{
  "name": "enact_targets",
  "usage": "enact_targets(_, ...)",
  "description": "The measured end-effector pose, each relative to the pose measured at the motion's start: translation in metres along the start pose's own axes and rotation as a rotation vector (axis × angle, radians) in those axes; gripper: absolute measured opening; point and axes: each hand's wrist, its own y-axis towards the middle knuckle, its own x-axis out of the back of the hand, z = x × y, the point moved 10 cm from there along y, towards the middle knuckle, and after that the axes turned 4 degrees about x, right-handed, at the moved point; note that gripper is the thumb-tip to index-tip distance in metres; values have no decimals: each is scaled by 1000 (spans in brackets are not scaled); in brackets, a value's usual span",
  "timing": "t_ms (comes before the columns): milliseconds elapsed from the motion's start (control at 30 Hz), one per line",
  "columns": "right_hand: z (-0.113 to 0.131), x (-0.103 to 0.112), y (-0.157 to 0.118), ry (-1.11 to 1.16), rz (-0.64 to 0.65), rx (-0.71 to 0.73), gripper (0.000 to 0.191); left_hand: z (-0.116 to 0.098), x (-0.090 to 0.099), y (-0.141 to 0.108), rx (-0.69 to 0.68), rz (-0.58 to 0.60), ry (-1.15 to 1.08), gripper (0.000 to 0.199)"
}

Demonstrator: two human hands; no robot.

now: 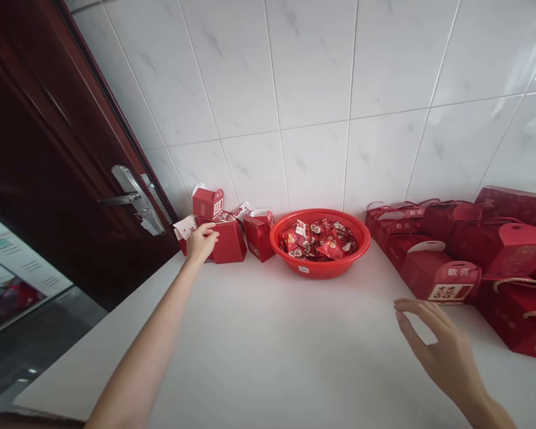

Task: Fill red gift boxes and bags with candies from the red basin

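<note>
My left hand (202,242) reaches to the back left, its fingers bent at the front of a red box (229,243); whether they pinch anything is too small to tell. A smaller red box (208,202) is stacked above, and another red box (259,236) leans beside it. Over the table at the right, my right hand (440,342) hovers with thumb and forefinger curved close together and nothing visible between them. Between the hands, farther back, a red plastic basket (321,269) holds several red wrapped packets (330,244).
Many red gift boxes (440,275) crowd the right side of the white table (277,345), some with rope handles. A tiled wall (312,161) rises behind. At the left stands a dark red door (58,155) with a metal handle (136,199).
</note>
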Motion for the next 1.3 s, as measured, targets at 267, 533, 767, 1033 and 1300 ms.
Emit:
enact_targets(267,-16,-6,-10,55,51,-79,14,-26,-33,27,-22,76,328,47)
enact_targets(533,-19,-17,-15,119,114,-117,19,-28,-40,31,1,135,484,41)
enact_targets(767,-20,-20,-15,189,137,-173,20,-10,-7,13,3,45,486,20)
enact_targets(1033,-18,-26,-16,216,175,-203,21,-4,40,-39,-91,-48,340,22)
enact_targets(1300,4,-45,-17,250,261,-137,23,-19,17,-67,-210,-43,59,63)
